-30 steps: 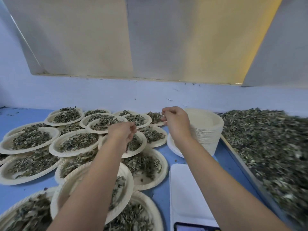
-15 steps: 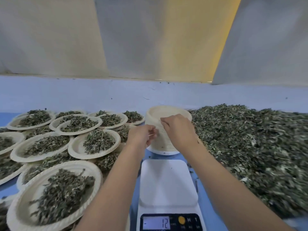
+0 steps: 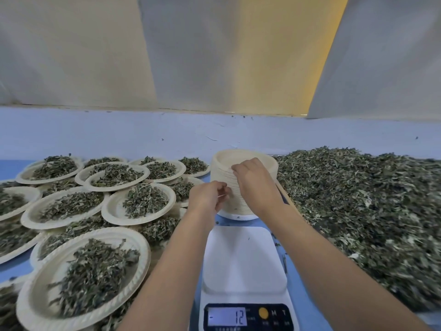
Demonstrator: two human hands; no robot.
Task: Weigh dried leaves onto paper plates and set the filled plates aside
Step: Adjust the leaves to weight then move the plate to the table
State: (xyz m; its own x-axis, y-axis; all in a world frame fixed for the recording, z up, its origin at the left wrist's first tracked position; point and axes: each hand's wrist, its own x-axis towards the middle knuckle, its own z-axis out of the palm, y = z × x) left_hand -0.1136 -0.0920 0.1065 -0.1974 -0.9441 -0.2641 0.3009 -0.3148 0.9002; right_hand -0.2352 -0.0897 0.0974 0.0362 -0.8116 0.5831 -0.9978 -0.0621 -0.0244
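The white scale (image 3: 243,259) sits at lower centre with its smooth platform bare. It is hemmed in by filled plates (image 3: 83,275) overlapping across the left of the frame and a loose pile of dried leaves (image 3: 358,211) filling the right. Only strips of blue table (image 3: 7,168) show between them. Just behind the scale stands the stack of empty paper plates (image 3: 222,168), cream, round and ribbed. The right hand (image 3: 256,185) curls over its top rim and pinches the uppermost edges. The left hand (image 3: 210,197) pinches plate edges at its left side. The display (image 3: 226,317) reads 12 after a dash. The frame's lower left edge cuts off the nearest plates.
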